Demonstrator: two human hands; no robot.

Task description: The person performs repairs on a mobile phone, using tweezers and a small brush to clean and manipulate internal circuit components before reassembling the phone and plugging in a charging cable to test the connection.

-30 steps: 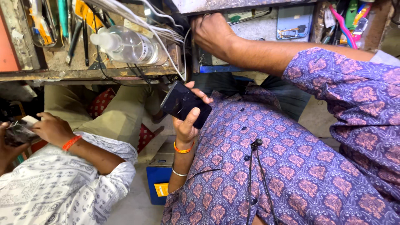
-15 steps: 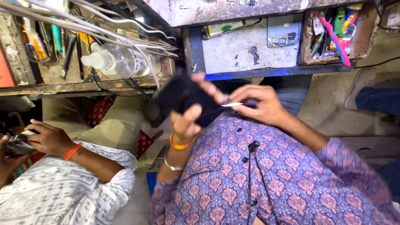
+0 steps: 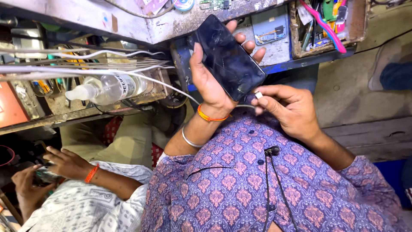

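Black smartphone (image 3: 229, 58) is held in the left hand (image 3: 210, 81), raised in front of the cluttered tabletop (image 3: 171, 25) edge; palm is cupped under the back, fingers wrapped round the far long edge, thumb along the near one. Screen is dark, smudged, possibly scratched. Judged light, rigid, glass-faced: slippery and fragile, best gripped by the long edges, no pressure on the glass.

White cable plug (image 3: 258, 95) is pinched between thumb and fingertips of the right hand (image 3: 285, 109), just at the phone's lower corner; contact with the port cannot be confirmed. Plug is small and stiff, cable soft; it should be held by the plug body, not the cord.

A second person's hands (image 3: 64, 163) are occupied at lower left.
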